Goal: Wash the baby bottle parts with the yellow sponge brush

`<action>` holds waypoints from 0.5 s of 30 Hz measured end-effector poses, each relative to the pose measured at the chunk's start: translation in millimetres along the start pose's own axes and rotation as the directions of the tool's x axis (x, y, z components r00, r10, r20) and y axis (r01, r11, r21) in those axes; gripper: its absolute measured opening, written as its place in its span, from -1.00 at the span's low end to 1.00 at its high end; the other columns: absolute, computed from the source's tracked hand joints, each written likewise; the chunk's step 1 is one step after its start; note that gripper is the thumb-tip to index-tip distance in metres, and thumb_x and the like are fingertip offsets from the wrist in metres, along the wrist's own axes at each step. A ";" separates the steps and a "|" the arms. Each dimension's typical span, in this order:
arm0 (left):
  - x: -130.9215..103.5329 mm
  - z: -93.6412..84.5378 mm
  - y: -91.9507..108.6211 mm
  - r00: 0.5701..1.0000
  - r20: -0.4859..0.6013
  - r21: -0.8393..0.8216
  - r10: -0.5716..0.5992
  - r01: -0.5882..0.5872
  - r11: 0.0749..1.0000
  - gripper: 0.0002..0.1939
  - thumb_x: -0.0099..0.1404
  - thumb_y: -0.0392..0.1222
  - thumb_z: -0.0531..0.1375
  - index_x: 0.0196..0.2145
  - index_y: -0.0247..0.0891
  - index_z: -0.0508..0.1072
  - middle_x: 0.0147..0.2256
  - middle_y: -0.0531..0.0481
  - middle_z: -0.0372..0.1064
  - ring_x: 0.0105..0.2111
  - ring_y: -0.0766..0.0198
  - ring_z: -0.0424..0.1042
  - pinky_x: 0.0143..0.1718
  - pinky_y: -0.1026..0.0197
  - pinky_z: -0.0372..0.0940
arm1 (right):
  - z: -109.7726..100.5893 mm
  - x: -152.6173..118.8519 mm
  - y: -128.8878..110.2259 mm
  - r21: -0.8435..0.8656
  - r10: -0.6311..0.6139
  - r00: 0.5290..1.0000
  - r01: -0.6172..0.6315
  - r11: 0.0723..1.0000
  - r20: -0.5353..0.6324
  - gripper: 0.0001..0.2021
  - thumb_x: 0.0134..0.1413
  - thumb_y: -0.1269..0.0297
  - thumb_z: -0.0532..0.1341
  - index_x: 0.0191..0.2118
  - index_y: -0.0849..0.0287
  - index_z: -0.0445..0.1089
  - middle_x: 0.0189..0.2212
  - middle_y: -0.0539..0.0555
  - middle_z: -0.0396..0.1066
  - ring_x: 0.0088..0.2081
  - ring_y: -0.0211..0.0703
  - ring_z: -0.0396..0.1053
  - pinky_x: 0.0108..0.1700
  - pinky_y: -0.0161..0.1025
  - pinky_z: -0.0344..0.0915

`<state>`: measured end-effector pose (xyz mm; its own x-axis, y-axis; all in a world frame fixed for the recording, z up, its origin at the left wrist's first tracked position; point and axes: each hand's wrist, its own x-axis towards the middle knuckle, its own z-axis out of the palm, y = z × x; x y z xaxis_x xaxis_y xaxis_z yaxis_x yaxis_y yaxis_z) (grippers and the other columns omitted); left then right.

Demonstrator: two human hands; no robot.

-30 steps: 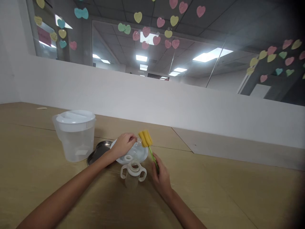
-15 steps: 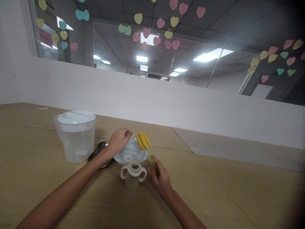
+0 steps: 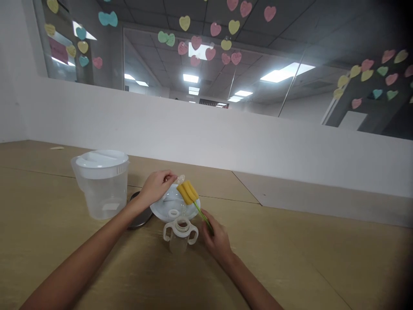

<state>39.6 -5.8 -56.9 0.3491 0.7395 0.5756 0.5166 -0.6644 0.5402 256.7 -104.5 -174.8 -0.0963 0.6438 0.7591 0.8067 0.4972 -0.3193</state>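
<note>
My left hand [image 3: 158, 186] is above the white bowl [image 3: 158, 213], its fingers pinching a small clear piece [image 3: 181, 178] that looks like a bottle nipple. In my right hand [image 3: 217, 239] is a sponge bottle brush [image 3: 187, 192] with a yellow head and a green handle. The brush head is over the bowl, close beside the clear piece; whether they touch I cannot tell. A baby bottle [image 3: 179, 241] with two white handles stands upright and uncapped between my forearms. Behind it, a white ring [image 3: 173, 213] shows at the bowl's near side.
To the left stands a clear pitcher [image 3: 106, 193] with a white lid. A dark metal dish [image 3: 142, 218] lies partly under my left forearm, left of the bowl. Beyond the wooden tabletop [image 3: 290, 258] is a white wall [image 3: 193, 129] with windows above.
The brush head has moved left and slightly down, nearer to the clear piece. My left hand has shifted a little up, so the clear piece shows more plainly. The bottle stays put.
</note>
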 end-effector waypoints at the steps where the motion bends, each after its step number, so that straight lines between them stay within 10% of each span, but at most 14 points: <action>1: -0.4 -0.6 0.9 1.000 0.016 0.001 0.003 -0.003 1.000 -0.66 0.23 -0.02 -0.02 -0.44 -0.28 0.42 -0.53 0.04 0.33 -0.52 0.33 0.25 -0.48 0.30 0.03 | -0.1 0.5 -0.4 0.019 0.021 1.000 -0.021 1.000 -0.010 -0.67 0.13 0.35 0.00 0.00 0.24 0.28 -0.27 0.12 0.46 -0.48 -0.27 0.37 -0.39 -0.35 0.33; 15: -8.0 -6.5 17.1 0.995 0.095 -0.071 0.012 -0.005 0.997 -0.70 0.15 -0.02 0.05 -0.33 -0.26 0.45 -0.52 0.07 0.32 -0.48 0.32 0.27 -0.44 0.31 0.11 | -0.1 6.4 -7.8 0.355 0.299 0.954 -0.273 0.894 -0.021 -0.66 0.08 0.22 0.05 -0.07 0.29 0.32 -0.56 -0.02 0.33 -0.55 -0.28 0.23 -0.49 -0.36 0.20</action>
<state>40.5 -23.8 -48.3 0.4283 0.7383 0.5210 0.4582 -0.6744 0.5790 249.9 -104.4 -167.4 0.1616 0.7510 0.6402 0.5407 0.4753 -0.6940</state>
